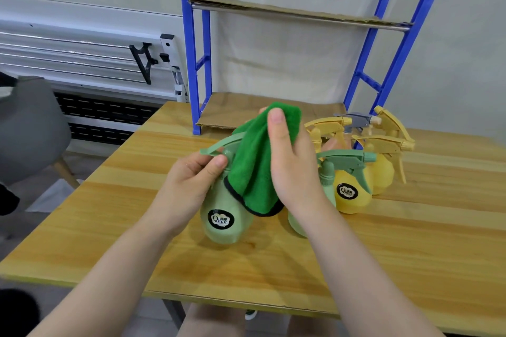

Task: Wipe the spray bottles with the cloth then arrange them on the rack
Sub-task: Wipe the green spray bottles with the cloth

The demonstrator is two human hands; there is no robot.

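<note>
At the centre of the frame the left hand (191, 180) grips the neck of the upright green bottle (221, 216) above the counter (109, 227), while the right hand (290, 161) pinches the cloth (254, 167) over its top, the rack (197, 63) standing behind.

Yellow bottles (383, 150) crowd rack shelf (219, 112) right; left open.

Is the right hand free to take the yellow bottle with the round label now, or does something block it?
Probably not yet. The right hand grips the green cloth, and a second green spray bottle stands directly in front of the yellow bottle.
</note>
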